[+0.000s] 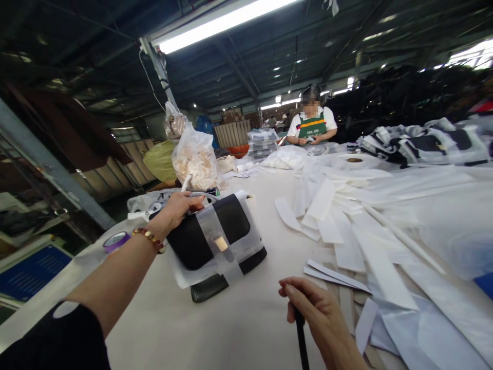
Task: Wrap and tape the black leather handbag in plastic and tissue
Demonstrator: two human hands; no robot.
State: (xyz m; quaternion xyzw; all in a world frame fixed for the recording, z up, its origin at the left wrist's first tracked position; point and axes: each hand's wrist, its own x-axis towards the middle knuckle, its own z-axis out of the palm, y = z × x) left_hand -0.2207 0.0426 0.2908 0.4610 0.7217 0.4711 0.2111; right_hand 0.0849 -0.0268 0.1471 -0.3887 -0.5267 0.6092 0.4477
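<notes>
A black handbag (188, 241) stands tilted on the table, with translucent white wrapping round its flap and a pale patch over the clasp. My left hand (181, 208) is closed at the bag's top edge, its fingers around the wrapped handle (208, 195). To the right and nearer to me, my right hand (318, 311) is closed on a thin black strap (302, 341), which runs down out of the frame. Whether the strap joins the bag cannot be seen. Flat white strips (331, 276) lie just beyond the right hand.
White sheets and strips (385, 246) cover the table's right side. A purple tape roll (116, 240) lies at left. Behind the handbag stands a plastic bag of tan pieces (198, 162). Across the table is a person (313, 126) in a green apron; wrapped black bags (442, 144) are piled right.
</notes>
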